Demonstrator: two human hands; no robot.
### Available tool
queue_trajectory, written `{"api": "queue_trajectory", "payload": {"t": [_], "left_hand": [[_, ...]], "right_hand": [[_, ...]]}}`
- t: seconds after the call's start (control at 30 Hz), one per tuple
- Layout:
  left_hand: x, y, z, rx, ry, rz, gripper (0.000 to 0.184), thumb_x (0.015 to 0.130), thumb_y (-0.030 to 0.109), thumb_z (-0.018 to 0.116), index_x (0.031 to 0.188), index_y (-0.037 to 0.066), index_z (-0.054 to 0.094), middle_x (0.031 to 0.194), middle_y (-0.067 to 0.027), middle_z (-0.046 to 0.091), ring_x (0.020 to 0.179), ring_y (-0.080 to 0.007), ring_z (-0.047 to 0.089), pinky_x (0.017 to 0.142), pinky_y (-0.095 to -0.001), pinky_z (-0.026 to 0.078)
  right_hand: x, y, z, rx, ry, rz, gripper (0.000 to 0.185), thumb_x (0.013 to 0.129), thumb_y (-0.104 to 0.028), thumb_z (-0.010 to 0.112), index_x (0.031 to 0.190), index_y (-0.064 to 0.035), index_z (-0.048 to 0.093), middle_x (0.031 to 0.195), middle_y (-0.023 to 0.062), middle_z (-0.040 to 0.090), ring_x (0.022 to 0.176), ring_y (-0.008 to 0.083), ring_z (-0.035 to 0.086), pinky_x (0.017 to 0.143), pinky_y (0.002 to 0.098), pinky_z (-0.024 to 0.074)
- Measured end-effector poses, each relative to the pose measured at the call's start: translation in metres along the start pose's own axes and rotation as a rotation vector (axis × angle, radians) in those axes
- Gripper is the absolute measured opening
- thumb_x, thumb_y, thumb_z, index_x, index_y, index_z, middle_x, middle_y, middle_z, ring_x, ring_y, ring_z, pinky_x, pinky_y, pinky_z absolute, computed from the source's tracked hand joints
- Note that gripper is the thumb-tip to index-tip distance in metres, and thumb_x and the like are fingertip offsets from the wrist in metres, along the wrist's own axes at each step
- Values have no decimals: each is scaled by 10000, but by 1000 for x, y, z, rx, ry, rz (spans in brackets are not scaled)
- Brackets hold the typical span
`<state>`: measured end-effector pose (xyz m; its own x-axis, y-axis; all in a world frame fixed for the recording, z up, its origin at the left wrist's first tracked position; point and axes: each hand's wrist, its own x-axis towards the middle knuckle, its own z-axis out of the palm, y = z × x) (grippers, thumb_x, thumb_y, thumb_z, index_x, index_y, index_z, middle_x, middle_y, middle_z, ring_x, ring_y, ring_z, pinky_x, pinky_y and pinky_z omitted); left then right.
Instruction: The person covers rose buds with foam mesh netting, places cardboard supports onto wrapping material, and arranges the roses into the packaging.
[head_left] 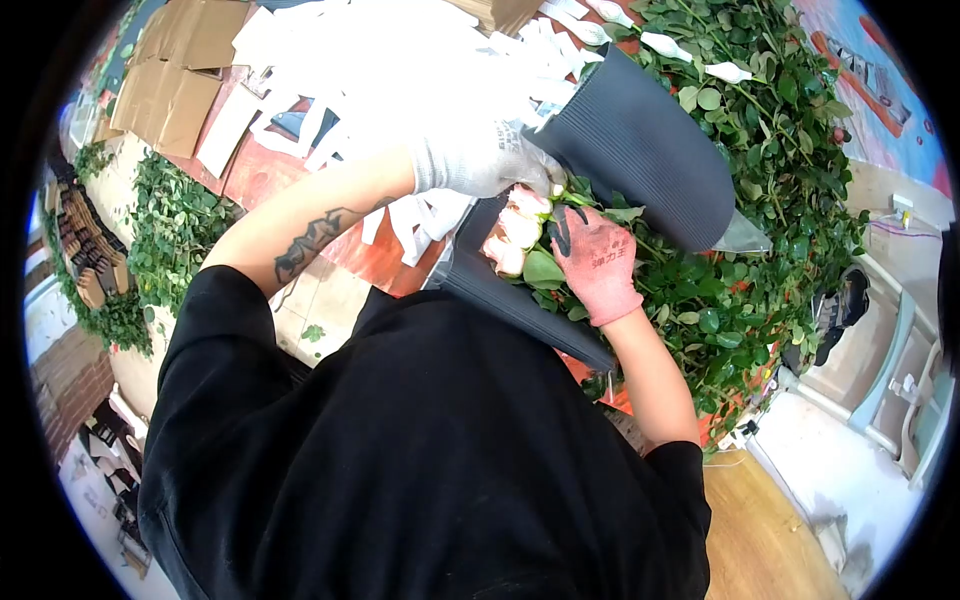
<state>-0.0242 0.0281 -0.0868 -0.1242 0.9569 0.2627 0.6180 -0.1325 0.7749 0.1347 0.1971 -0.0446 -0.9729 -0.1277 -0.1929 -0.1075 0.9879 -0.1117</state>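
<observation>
My left hand [495, 160], in a pale grey glove, reaches across from the left. Its fingers curl at the top of a small bunch of pale pink roses [518, 228]. On the stem side, my right hand [598, 258] wears a red glove with dark fingertips. Its bent fingers close around the stems and leaves just behind the blooms; part of the grip is hidden. The bunch lies on a dark ribbed sheet [530, 318], whose other part, a curved dark ribbed flap [640, 150], stands up beyond my hands.
Leafy rose stems [760, 220] cover the table's right side. White-wrapped buds [665, 46] lie at the back. White paper strips [405, 228] and cardboard [170, 100] sit at the left on the red tabletop [375, 262]. A pale chair [890, 370] stands at the right, with more foliage [175, 230] at far left.
</observation>
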Motion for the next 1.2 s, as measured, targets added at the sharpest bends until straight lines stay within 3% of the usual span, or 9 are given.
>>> {"api": "queue_trajectory", "payload": {"t": [0.33,0.4,0.67,0.73,0.8,0.97,1.07,1.1,1.2], "left_hand": [[-16,19,2,268,-108,-84,434,716,-67,564,1078,153,657,1317,-79,524,1042,-273,611,862,-340,501],[-15,17,2,287,-88,-30,433,708,-62,568,1067,163,658,1323,-66,518,1015,-263,621,833,-339,508],[-11,29,-9,282,-137,-191,285,746,56,564,982,175,673,1234,-28,576,892,-237,647,753,-348,514],[-17,13,1,251,-60,-108,244,763,90,568,974,154,672,1219,-32,588,907,-236,643,767,-351,511],[-17,8,0,122,-2,-62,212,775,117,577,967,121,665,1223,-51,585,935,-237,635,784,-348,508],[-29,15,-1,-29,319,-26,180,815,197,584,943,86,646,931,-75,625,867,-266,623,757,-364,494],[-42,30,3,-77,125,-223,222,815,261,586,920,72,640,912,-94,614,832,-267,630,735,-365,494],[-43,28,19,-3,308,-180,162,792,246,564,727,100,544,698,-53,592,651,-252,616,617,-387,475],[-40,34,29,13,228,-306,153,790,241,567,740,99,542,684,-46,590,622,-260,611,583,-378,467]], "right_hand": [[-5,1,5,6,30,61,385,742,-262,689,1084,-101,621,1065,98,621,900,270,626,770,360,503],[-11,-2,-8,48,180,17,367,736,-263,691,1063,-107,630,1076,101,619,904,274,624,771,365,501],[1,-13,-17,65,-274,32,331,717,-303,691,964,-96,613,960,87,610,822,267,625,686,393,493],[-2,-11,-9,47,-288,20,313,706,-267,703,937,-79,608,940,88,608,819,276,622,688,395,493],[-6,-8,-1,95,-52,-55,327,679,-228,724,938,-68,604,952,97,610,810,288,621,680,395,493],[-10,-3,4,124,-76,-58,427,641,-213,755,1000,-41,600,1045,164,612,825,325,624,704,396,504],[-7,-5,1,130,-170,-18,429,636,-209,758,995,-37,598,1044,163,611,819,325,623,702,396,505],[-9,-4,4,126,-112,-36,421,634,-212,758,982,-40,597,1024,158,610,811,325,620,698,397,503],[-9,-7,2,133,-42,-60,435,590,-123,771,979,-42,594,1052,160,604,841,332,613,727,396,497]]}}
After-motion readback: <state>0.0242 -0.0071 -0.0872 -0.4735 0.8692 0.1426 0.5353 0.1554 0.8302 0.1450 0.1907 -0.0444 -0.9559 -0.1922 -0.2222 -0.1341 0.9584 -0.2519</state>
